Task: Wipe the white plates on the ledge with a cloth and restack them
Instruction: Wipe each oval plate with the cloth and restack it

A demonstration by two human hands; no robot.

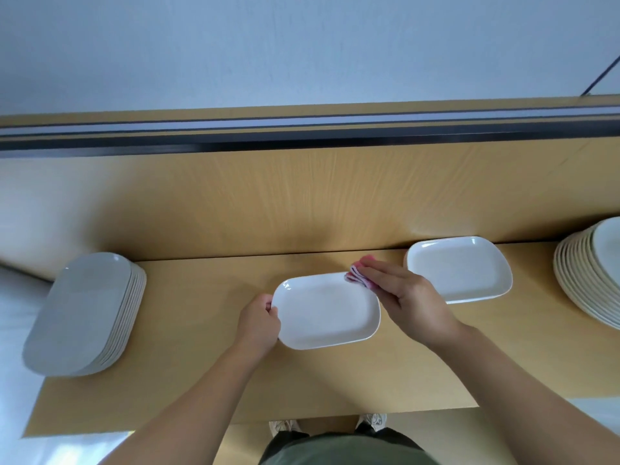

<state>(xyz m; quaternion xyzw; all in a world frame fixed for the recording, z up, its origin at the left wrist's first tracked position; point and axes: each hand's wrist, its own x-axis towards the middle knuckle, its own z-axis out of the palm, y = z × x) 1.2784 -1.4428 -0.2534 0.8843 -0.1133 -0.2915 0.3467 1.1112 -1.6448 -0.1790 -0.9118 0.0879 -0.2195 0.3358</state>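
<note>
Worktop: a light wooden worktop (201,380) runs across the view, and a matching wooden back panel (302,203) rises behind it.
Arms: two bare forearms reach forward from the bottom edge and converge on the middle of the worktop.
Left stack: a tall stack of white oblong plates (84,313) sits at the worktop's left end, well apart from the hands.
Right stack: a stack of white round plates (583,280) is cut off by the right edge of the view.
Spare plate: a single glossy white rounded-rectangle plate (459,268) lies face up against the back panel, just beside the right hand's knuckles.
Wiped plate: a second glossy white rounded-rectangle dish (327,310) is face up at centre, between the two hands. Whether it rests fully on the worktop cannot be told.
Right hand: the right hand (409,297) lies palm down, fingers straight and together, grip not closed. It presses the cloth at the dish's far right corner.
Left hand: the left hand (258,322) has its grip closed on the dish's left rim, thumb over the lip and fingers curled beneath.
Cloth: a folded pink and white cloth (357,278) shows from under the right fingertips, on the dish's rim.
</note>
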